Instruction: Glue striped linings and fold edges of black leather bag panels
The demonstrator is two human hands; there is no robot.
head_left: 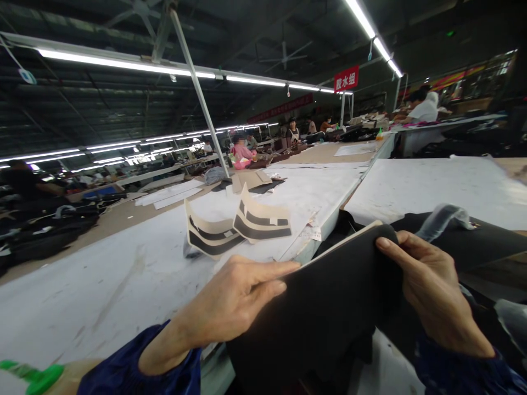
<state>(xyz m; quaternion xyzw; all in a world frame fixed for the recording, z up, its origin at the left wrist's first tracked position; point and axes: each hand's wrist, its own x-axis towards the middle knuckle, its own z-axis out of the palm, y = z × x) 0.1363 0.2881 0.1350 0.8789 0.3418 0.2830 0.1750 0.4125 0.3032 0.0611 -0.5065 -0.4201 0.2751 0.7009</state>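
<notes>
Spreading white across the left, the counter [102,285] runs to an edge slanting up right of centre, two striped pieces [263,220] just beyond the left hand [230,302]! Black panel [321,312], lower right of centre: left grip pinching its top edge, forefinger straight; right hand [432,280] bent-fingered, grip closed on its upper corner.

Green-capped, tan-bodied bottle [57,374]: cut at the lower-left corner, body partly behind the dark-blue left sleeve [123,367]. Black flexible sheet [321,307]: lower end lost in deep shadow. Right hand [432,280]: some fingertips hidden behind the sheet. Long red overhead banner [284,109]: lettering too small (squinted, no luck). Crumpled translucent plastic [513,323]: cut at right edge.
</notes>
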